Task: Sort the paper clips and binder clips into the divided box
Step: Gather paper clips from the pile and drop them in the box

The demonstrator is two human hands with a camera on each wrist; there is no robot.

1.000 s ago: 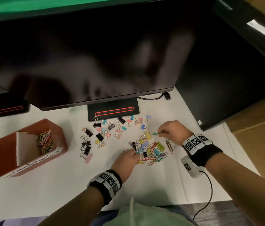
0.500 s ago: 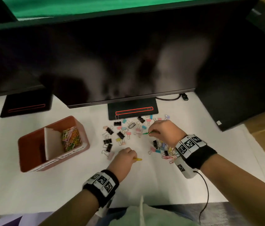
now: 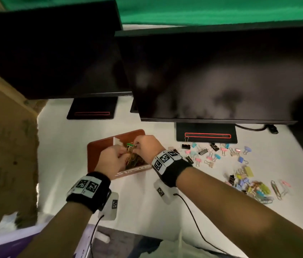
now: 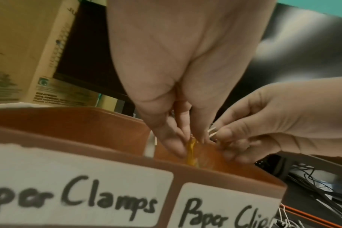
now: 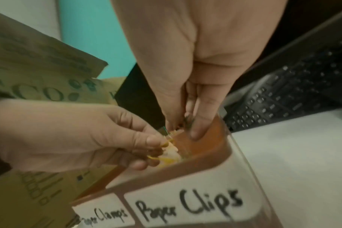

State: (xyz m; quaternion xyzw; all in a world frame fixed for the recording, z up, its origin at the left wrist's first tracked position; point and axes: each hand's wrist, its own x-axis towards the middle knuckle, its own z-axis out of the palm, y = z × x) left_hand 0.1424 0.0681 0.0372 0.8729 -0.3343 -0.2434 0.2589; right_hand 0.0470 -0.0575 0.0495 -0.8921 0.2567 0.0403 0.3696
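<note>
White table (image 3: 165,202) under two dark monitors (image 3: 221,75) (green backdrop above). Left hand (image 3: 109,161) pinches yellow paper clip (image 4: 191,152), right hand (image 3: 146,146) pinches green paper clip (image 3: 129,145), over divided box (image 3: 98,151) frame centre; loose clips (image 3: 243,181) lower right.

We're seeing a box (image 4: 115,128) of smooth brown plastic with matt white paper labels (image 5: 187,206) hand-lettered in black marker. The surface (image 3: 212,194) looks matt white, paper-like. The monitors (image 3: 221,75) have glossy dark screens; the carton (image 4: 23,50) looks like plain rough cardboard.
</note>
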